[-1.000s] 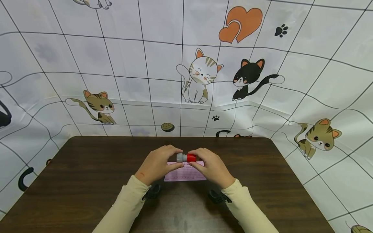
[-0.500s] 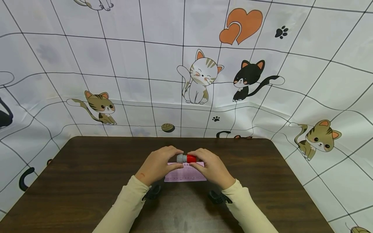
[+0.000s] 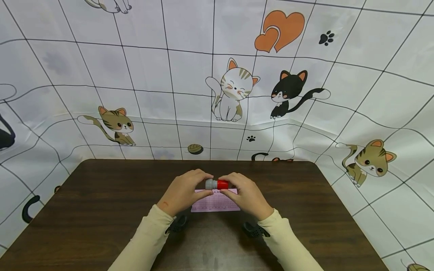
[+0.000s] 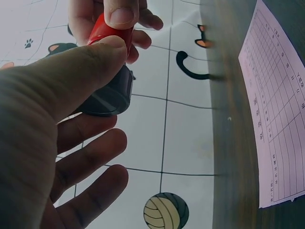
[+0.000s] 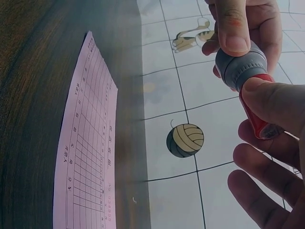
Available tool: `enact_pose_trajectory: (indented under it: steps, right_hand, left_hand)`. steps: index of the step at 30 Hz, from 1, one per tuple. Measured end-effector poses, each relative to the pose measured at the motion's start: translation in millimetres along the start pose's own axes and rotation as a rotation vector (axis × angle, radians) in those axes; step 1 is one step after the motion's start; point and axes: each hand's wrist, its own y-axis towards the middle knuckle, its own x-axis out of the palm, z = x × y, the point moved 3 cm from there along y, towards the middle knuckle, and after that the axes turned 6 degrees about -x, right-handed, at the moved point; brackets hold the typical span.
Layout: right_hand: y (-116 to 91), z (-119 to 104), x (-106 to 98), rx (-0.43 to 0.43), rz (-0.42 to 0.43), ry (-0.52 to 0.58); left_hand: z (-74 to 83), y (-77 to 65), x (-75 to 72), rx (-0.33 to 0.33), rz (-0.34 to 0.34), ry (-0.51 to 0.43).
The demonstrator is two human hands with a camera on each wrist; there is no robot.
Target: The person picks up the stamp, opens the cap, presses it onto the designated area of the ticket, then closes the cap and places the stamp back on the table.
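A small hand stamp [image 3: 222, 184], red at one end and grey with a ribbed ring at the other, lies sideways between both hands above the table. My left hand [image 3: 184, 188] pinches its grey end with thumb and forefinger; the other fingers are spread apart in the left wrist view. The red end is pinched by my right hand [image 3: 249, 195]. In the right wrist view the stamp [image 5: 240, 66] shows its grey end up and a clear tip below the red. Beneath the hands, a pink printed form [image 3: 215, 203] rests flat on the table.
The dark wooden table [image 3: 112, 210] ends at a far edge just beyond the hands. Behind it hangs a white gridded cloth [image 3: 152, 105] printed with cats. A black wrist device [image 3: 252, 229] sits under the right wrist, with another [image 3: 178, 223] under the left.
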Motion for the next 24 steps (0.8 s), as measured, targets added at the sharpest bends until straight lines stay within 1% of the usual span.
enact_pose_trajectory:
  steps: [6,15,20,24]
  right_hand:
    - [-0.3,-0.9,-1.2,0.03,0.004,-0.004]
    - [0.1,-0.6,-1.9,0.013,0.015,-0.054]
    - [1.3,-0.5,-2.1,0.001,0.017,-0.029]
    - [1.6,-0.8,-2.3,-0.017,0.022,-0.032]
  left_hand:
    - [-0.3,0.5,-0.5,-0.005,0.019,0.011]
    - [-2.0,0.6,0.3,-0.032,0.023,-0.016]
    - [-0.8,0.6,-0.7,-0.018,0.019,-0.012]
    - [0.6,0.7,-0.9,-0.004,0.014,-0.01]
